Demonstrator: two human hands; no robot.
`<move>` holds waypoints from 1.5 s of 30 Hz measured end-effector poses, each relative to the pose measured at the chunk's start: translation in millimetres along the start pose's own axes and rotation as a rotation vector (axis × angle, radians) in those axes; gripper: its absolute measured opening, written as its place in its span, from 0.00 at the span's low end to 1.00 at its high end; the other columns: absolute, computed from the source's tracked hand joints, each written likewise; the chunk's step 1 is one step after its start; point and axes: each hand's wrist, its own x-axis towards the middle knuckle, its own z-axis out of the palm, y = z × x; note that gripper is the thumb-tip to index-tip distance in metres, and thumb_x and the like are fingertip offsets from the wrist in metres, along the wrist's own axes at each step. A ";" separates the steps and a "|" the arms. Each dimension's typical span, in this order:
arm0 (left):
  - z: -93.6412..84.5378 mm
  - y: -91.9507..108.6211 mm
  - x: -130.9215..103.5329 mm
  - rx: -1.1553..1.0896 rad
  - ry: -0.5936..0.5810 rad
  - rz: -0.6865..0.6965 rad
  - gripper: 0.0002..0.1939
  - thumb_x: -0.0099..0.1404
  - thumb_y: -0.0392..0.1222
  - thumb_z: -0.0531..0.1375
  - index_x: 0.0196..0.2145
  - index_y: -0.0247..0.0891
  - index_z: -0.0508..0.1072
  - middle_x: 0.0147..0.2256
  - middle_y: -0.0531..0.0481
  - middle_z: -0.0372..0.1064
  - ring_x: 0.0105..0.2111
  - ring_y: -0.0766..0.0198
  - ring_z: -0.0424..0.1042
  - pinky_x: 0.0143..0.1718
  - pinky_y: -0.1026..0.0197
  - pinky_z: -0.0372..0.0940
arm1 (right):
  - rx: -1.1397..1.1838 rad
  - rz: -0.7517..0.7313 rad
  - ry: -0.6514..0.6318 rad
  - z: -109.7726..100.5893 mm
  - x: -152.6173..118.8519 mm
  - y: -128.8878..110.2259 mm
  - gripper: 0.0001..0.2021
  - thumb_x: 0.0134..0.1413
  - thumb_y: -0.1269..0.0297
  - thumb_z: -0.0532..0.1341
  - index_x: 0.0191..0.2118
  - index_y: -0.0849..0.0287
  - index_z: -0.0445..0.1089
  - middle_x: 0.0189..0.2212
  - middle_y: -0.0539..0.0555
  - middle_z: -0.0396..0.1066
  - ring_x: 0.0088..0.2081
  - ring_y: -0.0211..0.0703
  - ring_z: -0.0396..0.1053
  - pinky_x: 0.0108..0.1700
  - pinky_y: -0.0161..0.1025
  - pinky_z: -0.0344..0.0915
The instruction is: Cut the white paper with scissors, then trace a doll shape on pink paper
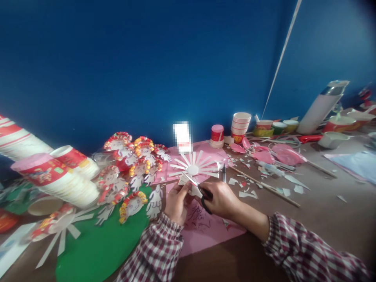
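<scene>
Checkered sleeves (155, 250) occupy the near edge, both cut off by the frame. The left hand (177, 201) pinches a white paper piece (194, 190) between thumb and fingers; its remaining fingers are curled and partly hidden. The right hand (221, 199) has its fingers closed around the black handles of the scissors (205, 199), blades directed up and left at the paper piece. The exact blade opening cannot be determined. The paper piece is located between the hands, above a pink sheet (205, 239) bearing black marks; both hands cover part of this sheet.

Beyond the hands, a white strip rosette (192, 170) lies flat on another pink sheet (160, 174). A black pen (224, 173) is positioned beside the right hand, its lower end obscured. Behind the rosette, a pixelated patch masks one object.

On the left side of the desk (323, 207): a green sheet (102, 246), paper figures (133, 206) with red and yellow trim, and stacked cups (67, 180). The leftmost stack is cut off. On the right: paper scraps (248, 194), a wooden stick (264, 186) and a tilted white flask (320, 107). Small items at far right are blurred.
</scene>
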 end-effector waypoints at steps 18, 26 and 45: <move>0.2 -2.0 0.1 -0.081 -0.020 -0.026 0.14 0.45 0.37 0.70 0.30 0.33 0.74 0.26 0.52 0.73 0.24 0.69 0.70 0.25 0.68 0.66 | 0.035 -0.034 0.029 3.5 -0.9 0.9 0.05 0.46 0.69 0.57 0.23 0.59 0.60 0.18 0.46 0.60 0.20 0.32 0.53 0.25 0.30 0.47; 0.3 -2.8 -0.9 -0.058 -0.023 -0.051 0.15 0.45 0.39 0.70 0.31 0.34 0.73 0.25 0.53 0.72 0.22 0.69 0.70 0.23 0.68 0.65 | 0.055 -0.038 0.025 2.5 -1.1 -0.2 0.06 0.48 0.66 0.58 0.24 0.60 0.62 0.18 0.47 0.61 0.21 0.32 0.54 0.25 0.30 0.49; 0.0 -3.8 0.7 -0.106 -0.028 -0.038 0.13 0.46 0.36 0.69 0.31 0.32 0.74 0.27 0.51 0.73 0.25 0.69 0.71 0.26 0.68 0.67 | 0.082 -0.029 0.017 3.1 -1.2 -0.1 0.06 0.50 0.66 0.57 0.24 0.60 0.62 0.18 0.47 0.61 0.21 0.32 0.55 0.25 0.30 0.50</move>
